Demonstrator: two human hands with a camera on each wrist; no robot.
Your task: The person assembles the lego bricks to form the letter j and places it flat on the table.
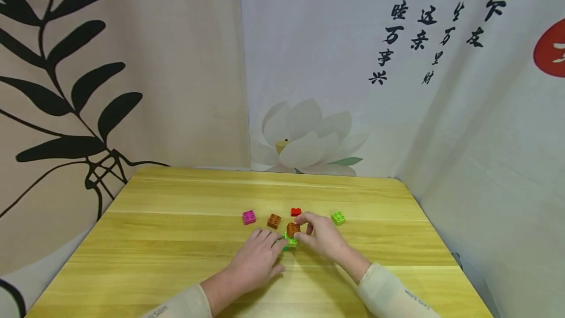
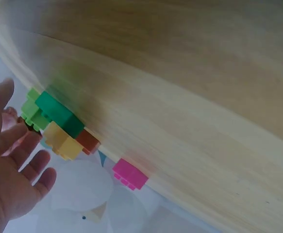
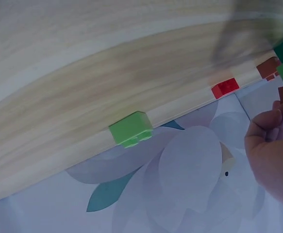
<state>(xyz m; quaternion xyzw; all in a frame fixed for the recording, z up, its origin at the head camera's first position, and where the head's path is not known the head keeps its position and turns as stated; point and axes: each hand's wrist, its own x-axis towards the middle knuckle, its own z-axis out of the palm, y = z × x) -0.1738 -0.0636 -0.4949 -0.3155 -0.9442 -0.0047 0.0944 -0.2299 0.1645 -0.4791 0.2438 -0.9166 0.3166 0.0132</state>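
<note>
My right hand pinches a brown toy building block between thumb and fingers, just above a light green block. That light green block sits on a dark green block, which also bears a yellow block in the left wrist view. Beside this stack is my left hand, its fingers loosely extended and its fingertips close to the blocks; whether they touch cannot be told. From the head view, the left hand hides the yellow block.
Beyond the stack lie a magenta block, another brown block and a red block. A second light green block is off to the right. The wooden table ends at a printed cloth behind.
</note>
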